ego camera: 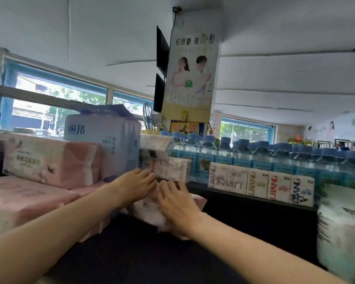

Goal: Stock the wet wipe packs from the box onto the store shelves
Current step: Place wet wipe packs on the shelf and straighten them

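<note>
White printed plastic wet wipe pack (170, 171) on top shelf, just right of pale blue tissue bundle (111, 144); left hand (134, 186) and right hand (176, 201) press it, fingers straight. Push evenly, square with white pack row (260, 184) at right

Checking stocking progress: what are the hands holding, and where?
Both hands, left hand and right hand, touch the wet wipe pack at its lower front edge; a closed grip cannot be told.

Wipe packs (168, 171) white, red and dark lettering; tissue bundles (49, 160) pink, floral print; bottle caps (242, 143) blue.
</note>
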### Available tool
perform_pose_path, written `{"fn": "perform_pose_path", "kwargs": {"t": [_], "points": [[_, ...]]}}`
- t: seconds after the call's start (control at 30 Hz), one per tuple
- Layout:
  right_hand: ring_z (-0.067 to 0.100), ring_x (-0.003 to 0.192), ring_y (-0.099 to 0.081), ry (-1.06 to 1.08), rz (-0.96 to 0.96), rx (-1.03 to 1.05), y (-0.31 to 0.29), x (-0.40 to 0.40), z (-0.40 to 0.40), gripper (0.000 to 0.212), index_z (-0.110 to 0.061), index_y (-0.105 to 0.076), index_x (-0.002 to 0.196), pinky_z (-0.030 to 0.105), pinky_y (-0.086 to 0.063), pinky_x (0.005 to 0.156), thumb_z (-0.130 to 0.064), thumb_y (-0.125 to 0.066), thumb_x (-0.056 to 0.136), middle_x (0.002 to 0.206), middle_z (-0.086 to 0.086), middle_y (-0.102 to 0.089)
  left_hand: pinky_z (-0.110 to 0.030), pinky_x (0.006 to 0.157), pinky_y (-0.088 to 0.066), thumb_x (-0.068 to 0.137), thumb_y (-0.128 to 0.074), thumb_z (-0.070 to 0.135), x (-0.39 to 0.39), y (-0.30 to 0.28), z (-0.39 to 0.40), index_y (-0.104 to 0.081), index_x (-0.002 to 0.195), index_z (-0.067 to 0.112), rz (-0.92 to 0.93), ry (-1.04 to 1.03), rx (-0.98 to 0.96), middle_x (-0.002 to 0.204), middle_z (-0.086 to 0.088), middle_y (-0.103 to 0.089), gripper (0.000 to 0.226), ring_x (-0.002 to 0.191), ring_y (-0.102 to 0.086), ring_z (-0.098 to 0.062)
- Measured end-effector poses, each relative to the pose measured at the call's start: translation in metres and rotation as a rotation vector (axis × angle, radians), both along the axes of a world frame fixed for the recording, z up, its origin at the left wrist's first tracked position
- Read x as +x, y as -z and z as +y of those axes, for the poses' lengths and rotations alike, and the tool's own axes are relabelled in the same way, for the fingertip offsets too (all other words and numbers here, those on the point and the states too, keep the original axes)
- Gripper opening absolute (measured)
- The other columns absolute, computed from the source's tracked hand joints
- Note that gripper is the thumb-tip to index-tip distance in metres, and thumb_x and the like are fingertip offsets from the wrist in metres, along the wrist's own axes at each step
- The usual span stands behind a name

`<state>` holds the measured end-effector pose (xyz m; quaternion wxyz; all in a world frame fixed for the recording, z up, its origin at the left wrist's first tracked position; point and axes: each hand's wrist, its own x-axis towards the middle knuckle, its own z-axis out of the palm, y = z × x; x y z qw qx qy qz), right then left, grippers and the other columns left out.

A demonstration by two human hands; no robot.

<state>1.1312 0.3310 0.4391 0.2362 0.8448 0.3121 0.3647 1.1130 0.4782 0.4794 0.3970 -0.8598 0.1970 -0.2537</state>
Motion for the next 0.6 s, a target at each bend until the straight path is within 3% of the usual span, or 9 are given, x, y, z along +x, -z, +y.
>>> {"fn": "perform_pose_path", "kwargs": {"t": [0.1, 0.17, 0.23, 0.3, 0.47, 0.6], "points": [[0.018, 0.081, -0.062, -0.016, 0.048, -0.028, 0.011, 0.017, 0.008, 0.095, -0.014, -0.054, 0.116, 0.031, -0.051, 0.064, -0.067, -0.074, 0.040, 0.094, 0.001, -0.065, -0.036, 0.104, -0.032, 0.096, -0.037, 0.013, 0.012, 0.014, 0.014, -0.031, 0.138, 0.005, 0.153, -0.150, -0.060, 0.143, -0.013, -0.032, 0.044, 0.131, -0.033, -0.029], [0.024, 0.097, -0.057, -0.032, 0.095, -0.055, 0.005, 0.023, 0.008, 0.110, -0.008, -0.037, 0.132, 0.036, -0.049, 0.076, -0.067, -0.074, 0.047, 0.113, 0.010, -0.057, -0.035, 0.104, -0.033, 0.096, -0.037, 0.014, 0.016, 0.017, 0.021, -0.033, 0.137, 0.006, 0.137, -0.169, -0.107, 0.142, -0.011, -0.034, 0.042, 0.131, -0.034, -0.026], [0.030, 0.118, -0.041, -0.042, 0.256, -0.124, -0.010, 0.027, 0.006, 0.096, -0.011, -0.020, 0.143, 0.041, -0.039, 0.095, -0.050, -0.071, 0.071, 0.132, 0.015, -0.037, -0.033, 0.104, -0.035, 0.095, -0.039, 0.015, 0.022, 0.018, 0.025, -0.038, 0.135, 0.006, 0.131, -0.170, -0.165, 0.140, -0.011, -0.039, 0.041, 0.130, -0.037, -0.025], [0.028, 0.121, -0.037, -0.026, 0.368, -0.098, -0.026, 0.022, 0.004, 0.082, -0.014, -0.028, 0.141, 0.039, -0.036, 0.098, -0.045, -0.068, 0.077, 0.132, 0.012, -0.035, -0.034, 0.103, -0.038, 0.092, -0.045, 0.018, 0.027, 0.019, 0.027, -0.042, 0.133, 0.007, 0.136, -0.185, -0.177, 0.137, -0.010, -0.042, 0.042, 0.129, -0.038, -0.024], [0.025, 0.121, -0.044, 0.189, 0.376, -0.119, -0.048, -0.006, -0.027, 0.053, -0.016, -0.048, 0.129, 0.044, -0.030, 0.104, -0.044, -0.057, 0.086, 0.130, 0.007, -0.046, -0.037, 0.094, -0.045, 0.092, -0.050, 0.012, 0.021, 0.008, 0.014, -0.048, 0.130, 0.013, 0.145, -0.214, -0.208, 0.133, -0.006, -0.047, 0.038, 0.125, -0.045, -0.023], [0.023, 0.120, -0.045, 0.394, 0.340, -0.057, -0.066, -0.053, -0.060, 0.045, -0.017, -0.049, 0.128, 0.044, -0.036, 0.102, -0.037, -0.057, 0.088, 0.132, 0.005, -0.046, -0.038, 0.089, -0.048, 0.089, -0.049, 0.011, -0.006, -0.015, -0.022, -0.052, 0.124, 0.015, 0.079, 0.042, -0.181, 0.129, -0.006, -0.053, 0.035, 0.116, -0.054, -0.025]]}}
